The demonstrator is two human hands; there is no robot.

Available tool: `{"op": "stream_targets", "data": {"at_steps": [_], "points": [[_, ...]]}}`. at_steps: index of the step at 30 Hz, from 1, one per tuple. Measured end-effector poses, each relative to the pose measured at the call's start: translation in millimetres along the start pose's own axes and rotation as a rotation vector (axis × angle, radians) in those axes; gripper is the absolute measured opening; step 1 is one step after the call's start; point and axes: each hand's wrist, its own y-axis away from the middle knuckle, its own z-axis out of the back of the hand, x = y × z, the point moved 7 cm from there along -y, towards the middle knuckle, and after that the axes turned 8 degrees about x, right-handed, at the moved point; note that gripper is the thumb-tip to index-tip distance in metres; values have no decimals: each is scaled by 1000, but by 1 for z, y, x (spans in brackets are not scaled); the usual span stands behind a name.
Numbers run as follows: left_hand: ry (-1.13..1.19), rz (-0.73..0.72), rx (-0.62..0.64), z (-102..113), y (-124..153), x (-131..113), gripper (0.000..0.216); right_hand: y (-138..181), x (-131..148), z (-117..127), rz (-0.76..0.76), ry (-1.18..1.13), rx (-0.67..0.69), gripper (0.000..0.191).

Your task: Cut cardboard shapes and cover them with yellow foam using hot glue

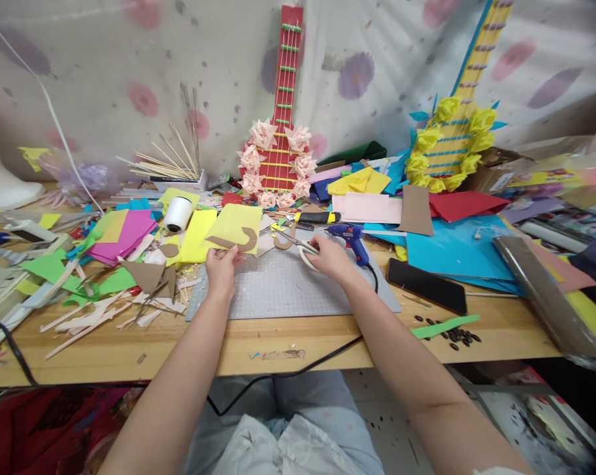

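Observation:
My left hand (222,266) pinches a yellow-green paper sheet (236,224) that carries a curved brown cardboard piece (242,241), holding it just above a grey cutting mat (288,287). My right hand (330,256) is closed round the white handles of a pair of scissors (298,245), whose blades point left toward the sheet. A blue glue gun (350,237) lies right beside my right hand, its black cord running off the table edge.
A red paper guitar with pink flowers (278,132) and a yellow-blue one (453,135) lean on the back wall. Coloured paper, cardboard scraps, a thread spool (178,214), a utility knife (318,217), a black phone (426,285) and dark seeds (451,333) cover the wooden table (130,349).

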Motion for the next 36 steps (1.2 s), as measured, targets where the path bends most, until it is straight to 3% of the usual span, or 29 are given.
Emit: {"op": "stream_targets", "data": {"at_steps": [6, 11, 19, 24, 30, 36], "points": [[-58, -15, 46, -7, 3, -1, 19, 7, 4, -9, 145, 107, -4, 17], [32, 31, 130, -11, 2, 5, 27, 7, 2, -14, 200, 133, -4, 23], [66, 82, 160, -11, 2, 9, 29, 5, 0, -16, 283, 81, 56, 24], [109, 113, 194, -16, 4, 11, 24, 7, -5, -13, 227, 1, 82, 19], [245, 186, 110, -13, 3, 10, 10, 5, -12, -4, 124, -224, 23, 23], [309, 211, 105, -13, 3, 10, 13, 4, -3, -5, 71, -314, 22, 30]]}}
